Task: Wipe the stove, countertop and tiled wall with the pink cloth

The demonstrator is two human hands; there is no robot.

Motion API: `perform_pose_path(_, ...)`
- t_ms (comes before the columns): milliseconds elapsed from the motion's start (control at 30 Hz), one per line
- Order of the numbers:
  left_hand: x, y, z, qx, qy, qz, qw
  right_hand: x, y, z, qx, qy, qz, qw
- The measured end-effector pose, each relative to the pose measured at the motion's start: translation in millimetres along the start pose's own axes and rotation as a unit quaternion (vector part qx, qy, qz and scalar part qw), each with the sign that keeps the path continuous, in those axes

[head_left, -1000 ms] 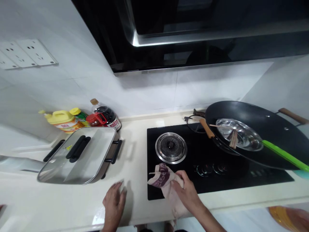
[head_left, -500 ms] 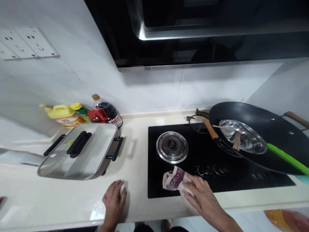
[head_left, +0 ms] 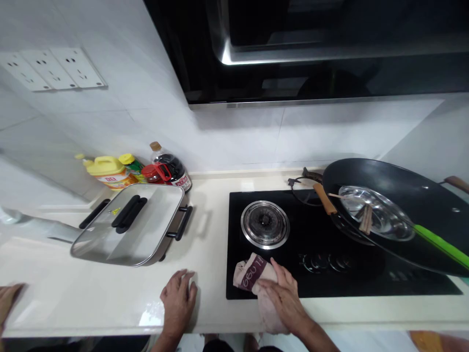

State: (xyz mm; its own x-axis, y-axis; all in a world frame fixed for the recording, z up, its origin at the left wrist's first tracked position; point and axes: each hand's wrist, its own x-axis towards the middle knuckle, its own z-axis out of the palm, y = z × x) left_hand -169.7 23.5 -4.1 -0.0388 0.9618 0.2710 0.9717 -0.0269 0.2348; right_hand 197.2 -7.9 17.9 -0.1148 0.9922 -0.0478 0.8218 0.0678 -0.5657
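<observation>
My right hand (head_left: 281, 293) presses a pale cleaning cloth (head_left: 269, 308) with a dark purple printed band against the front left corner of the black glass cooktop (head_left: 340, 283). Part of the cloth hangs back over the counter's front edge. Just behind it lies the round burner (head_left: 265, 225) with a shiny metal ring. My left hand (head_left: 179, 298) rests on the white counter (head_left: 208, 283), fingers loosely spread and nothing in it, left of the cooktop.
A lidded electric pan (head_left: 150, 234) stands on the left, with an oil jug (head_left: 110, 173) and a dark sauce bottle (head_left: 172, 166) behind. On the right, a big wok (head_left: 395, 181) holds a metal bowl (head_left: 394, 225) and a green-handled utensil (head_left: 439, 244). The range hood (head_left: 293, 100) hangs above.
My right hand has slid the cloth left across the cooktop, toward its front left corner. My left hand stays on the counter. The view has shifted slightly left.
</observation>
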Motion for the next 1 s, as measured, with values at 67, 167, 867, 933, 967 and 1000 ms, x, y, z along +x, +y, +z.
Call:
perform_pose_path(67,0,1,-1.0,-0.002,-0.006,-0.001,1.0,2,11,-1,0.017,0.03,0.048,0.998)
perform_pose_path(167,0,2,-2.6,-0.006,-0.02,-0.01,1.0,7,15,-5,0.018,0.033,0.123,0.992)
perform_pose_path(867,-4,2,-0.7,-0.014,-0.022,-0.004,1.0,-7,-15,-129,0.193,0.034,0.082,0.977)
perform_pose_path(933,-4,2,-0.4,-0.01,-0.019,-0.003,1.0,-7,-18,-135,0.244,0.023,0.135,0.96)
perform_pose_path(967,-4,2,-0.3,-0.01,-0.018,-0.002,1.0,-5,-16,-135,0.27,0.011,0.156,0.95)
perform_pose_path(1000,-4,2,-0.3,-0.009,-0.018,-0.002,1.0,-2,-12,-133,0.29,-0.003,0.173,0.941)
